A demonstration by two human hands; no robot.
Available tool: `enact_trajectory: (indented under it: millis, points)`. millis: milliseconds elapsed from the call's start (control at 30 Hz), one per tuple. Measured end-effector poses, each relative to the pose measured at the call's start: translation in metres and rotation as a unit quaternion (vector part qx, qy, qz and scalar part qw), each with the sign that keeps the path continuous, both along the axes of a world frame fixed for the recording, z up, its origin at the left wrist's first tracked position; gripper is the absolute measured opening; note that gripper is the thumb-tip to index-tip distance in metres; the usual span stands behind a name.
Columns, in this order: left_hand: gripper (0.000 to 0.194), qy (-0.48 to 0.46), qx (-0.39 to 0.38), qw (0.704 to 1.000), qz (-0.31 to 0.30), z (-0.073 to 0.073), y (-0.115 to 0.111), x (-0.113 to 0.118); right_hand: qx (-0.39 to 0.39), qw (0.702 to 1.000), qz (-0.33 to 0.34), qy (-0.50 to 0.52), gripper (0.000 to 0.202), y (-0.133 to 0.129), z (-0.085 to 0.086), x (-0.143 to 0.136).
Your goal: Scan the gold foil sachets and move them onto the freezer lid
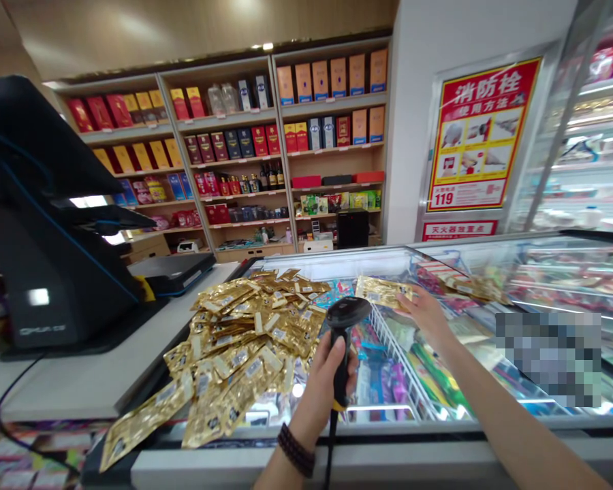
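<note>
My left hand [332,367] is wrapped round the handle of a black barcode scanner [348,313], its head tilted toward the right. Its cord hangs down over the freezer's front edge. To the right, my right hand [423,314] grips one end of a flat gold foil packet [381,291] above the freezer's glass top, beyond the scanner head. A large heap of similar gold packets [250,333] lies on the glass left of the scanner, one jutting past the front corner. A few more gold packets [473,287] rest on the glass at the right.
A checkout terminal [56,272] and a flat black device [176,272] stand on the counter [82,388] at left. Under the freezer's glass [332,262] are a white wire basket [396,347] and colourful packs. Shelves of boxes [235,143] line the back wall.
</note>
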State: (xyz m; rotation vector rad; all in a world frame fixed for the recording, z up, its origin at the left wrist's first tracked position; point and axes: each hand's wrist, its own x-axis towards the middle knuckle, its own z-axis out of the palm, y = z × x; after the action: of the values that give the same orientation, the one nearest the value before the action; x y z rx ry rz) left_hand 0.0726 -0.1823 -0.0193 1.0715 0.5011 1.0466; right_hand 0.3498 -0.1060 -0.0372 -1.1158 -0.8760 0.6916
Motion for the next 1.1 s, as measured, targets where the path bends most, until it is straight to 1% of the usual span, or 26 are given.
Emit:
enact_trajectory:
  millis: [167,433,667,833,900,1000,1100]
  points:
    - [0.061,0.002,0.003,1.000,-0.002,0.001,-0.001,0.000,0.004,1.000,0.003,0.002,0.068,0.002,-0.001,0.001]
    - [0.061,0.012,-0.001,1.000,-0.003,0.000,-0.001,0.000,0.009,1.000,-0.003,-0.009,0.065,0.009,-0.007,0.006]
    - [0.061,0.013,0.005,1.000,0.000,0.000,-0.001,0.000,0.011,1.000,-0.001,-0.009,0.064,0.005,-0.007,0.005]
    - [0.063,0.011,-0.006,1.000,0.009,-0.001,-0.001,0.000,0.019,1.000,-0.002,0.012,0.067,0.005,-0.008,0.001]
    - [0.063,0.010,-0.011,1.000,0.022,-0.001,-0.001,0.000,0.026,0.999,-0.010,0.018,0.064,0.007,-0.009,0.002]
    - [0.061,0.004,-0.010,0.999,0.048,-0.003,-0.001,-0.002,0.034,0.999,-0.033,0.024,0.053,0.010,-0.009,0.017]
    - [0.060,0.010,-0.017,0.997,0.073,-0.006,0.001,-0.007,0.041,0.996,-0.079,0.019,0.040,0.012,-0.003,0.051]
